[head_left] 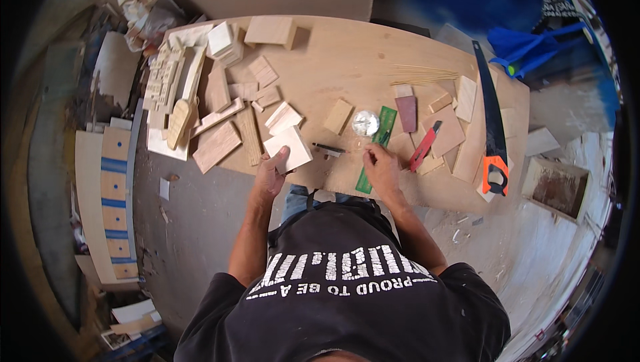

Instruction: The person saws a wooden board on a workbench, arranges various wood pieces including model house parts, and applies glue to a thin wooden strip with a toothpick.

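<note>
Pale square wood block (288, 148) lies at the near edge of the plywood bench (347, 62), with the left hand (270, 174) clamped on its lower left corner, thumb on the top face and fingers beneath. Right hand (381, 165) rests on the bench surface well apart from the block, fingers drawn together, pressing on the near end of the green ruler (375, 149); whether it pinches anything cannot be told. Between the two hands lies a dark pen-like tool (328, 149), and a red utility knife (425, 147) lies just right of the right hand.
</note>
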Tool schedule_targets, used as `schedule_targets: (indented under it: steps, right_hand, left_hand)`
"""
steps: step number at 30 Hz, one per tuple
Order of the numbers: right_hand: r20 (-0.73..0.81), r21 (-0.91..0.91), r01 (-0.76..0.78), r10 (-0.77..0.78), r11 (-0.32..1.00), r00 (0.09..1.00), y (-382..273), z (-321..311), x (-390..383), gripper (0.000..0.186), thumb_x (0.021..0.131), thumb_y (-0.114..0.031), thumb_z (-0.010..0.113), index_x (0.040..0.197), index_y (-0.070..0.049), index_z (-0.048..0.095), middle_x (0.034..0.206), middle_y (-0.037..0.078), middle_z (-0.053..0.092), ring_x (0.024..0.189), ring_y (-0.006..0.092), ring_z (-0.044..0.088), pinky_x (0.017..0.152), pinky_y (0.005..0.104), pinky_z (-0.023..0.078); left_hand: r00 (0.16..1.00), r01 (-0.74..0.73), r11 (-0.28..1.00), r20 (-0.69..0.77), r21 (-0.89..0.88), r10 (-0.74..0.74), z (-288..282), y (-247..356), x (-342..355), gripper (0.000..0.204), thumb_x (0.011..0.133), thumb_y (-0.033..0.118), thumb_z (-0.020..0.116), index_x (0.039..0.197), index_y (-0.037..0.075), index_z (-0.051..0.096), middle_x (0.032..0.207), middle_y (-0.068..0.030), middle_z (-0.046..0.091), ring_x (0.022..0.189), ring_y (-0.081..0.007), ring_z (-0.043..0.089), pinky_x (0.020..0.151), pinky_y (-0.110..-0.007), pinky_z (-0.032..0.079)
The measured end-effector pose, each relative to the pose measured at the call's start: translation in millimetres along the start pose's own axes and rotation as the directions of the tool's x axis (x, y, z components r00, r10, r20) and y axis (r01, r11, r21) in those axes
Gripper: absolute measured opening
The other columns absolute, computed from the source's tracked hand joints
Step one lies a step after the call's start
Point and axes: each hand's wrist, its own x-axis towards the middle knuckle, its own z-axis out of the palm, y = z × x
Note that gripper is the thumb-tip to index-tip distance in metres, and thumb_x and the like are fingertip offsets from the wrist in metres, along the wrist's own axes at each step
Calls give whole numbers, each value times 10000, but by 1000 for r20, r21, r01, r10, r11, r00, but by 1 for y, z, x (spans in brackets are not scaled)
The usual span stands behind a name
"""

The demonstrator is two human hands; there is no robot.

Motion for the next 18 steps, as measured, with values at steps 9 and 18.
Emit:
schedule_targets:
  steps: [9, 18]
  right_hand:
    - [275, -304, 275, -192, 912, 942, -24, 69, 2, 268, 886, -106, 611, 1142, -28, 636, 1075, 122, 614, 955, 321, 650, 793, 440, 536]
    - [358, -501, 270, -87, 822, 930, -18, 101, 13, 303, 835, -11, 565, 1135, -28, 603, 1127, 172, 566, 984, 378, 632, 853, 497, 522]
  left_hand:
    - [999, -15, 998, 35, -68, 18, -23, -12, -16, 327, 925, 242, 678, 1200, 77, 617, 1002, -21, 697, 847, -141, 671, 628, -307, 515]
    - [994, -3, 1000, 108, -22, 5, -42, 3, -13, 204, 895, 182, 717, 1041, 44, 683, 895, -44, 707, 731, -148, 670, 543, -305, 505]
